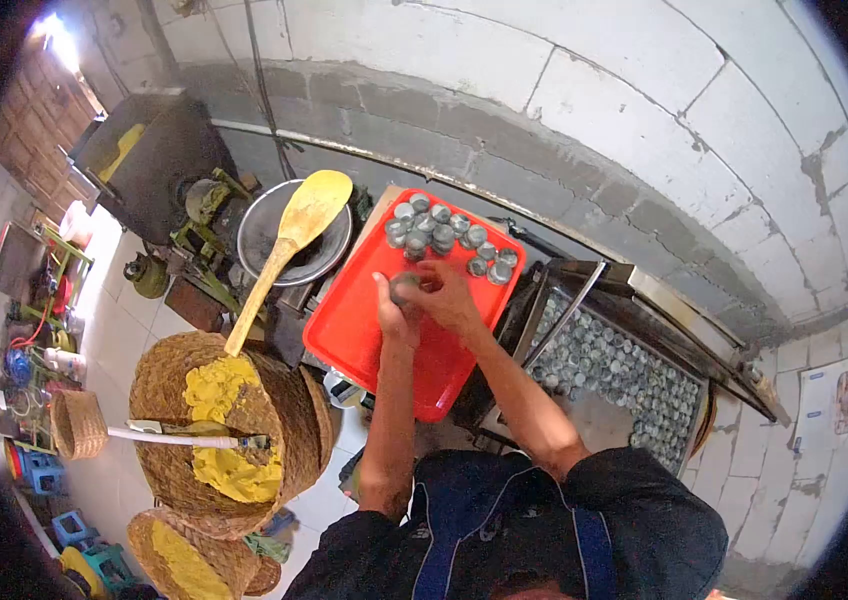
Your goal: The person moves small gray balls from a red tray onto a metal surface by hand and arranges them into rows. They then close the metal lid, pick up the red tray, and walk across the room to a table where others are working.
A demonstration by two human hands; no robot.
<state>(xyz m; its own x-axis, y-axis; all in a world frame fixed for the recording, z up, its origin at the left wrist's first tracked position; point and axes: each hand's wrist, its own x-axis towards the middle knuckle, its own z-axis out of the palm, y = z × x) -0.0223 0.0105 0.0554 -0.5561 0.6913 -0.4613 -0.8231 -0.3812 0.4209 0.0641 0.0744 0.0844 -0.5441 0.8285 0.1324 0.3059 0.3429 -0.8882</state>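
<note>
Nearest you, the blue straps of your apron cross your dark shirt. Your bare forearms reach forward over a red tray, and your hands meet above its middle. Your left hand stands with its palm turned inward, its grip closed on a small, dark round piece; your right hand has its grip closed on the same piece, fingers bent over it. Just beyond them, grey-green discs crowd the tray's far end, some stacked. To your right, a large metal tray carries many more such discs, packed close. On your left stands a woven basket with yellow mash on top. A yellow-stained paddle slants from the basket to a metal bowl, its blade over the bowl. Farthest off rises a block wall.
</note>
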